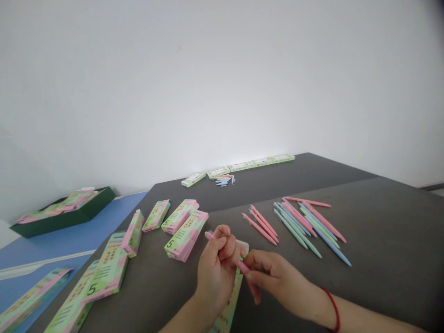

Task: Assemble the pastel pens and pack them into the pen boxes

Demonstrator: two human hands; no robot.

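Gripping one pink pen together, both hands are above dark counter, near its front boxes.

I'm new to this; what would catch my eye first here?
Probably the loose fan of pastel pens on the dark table, right of the hands. Next, the pink pen held between left hand and right hand, with a red band on the right wrist. Then the boxes marked "5", scattered on the left.
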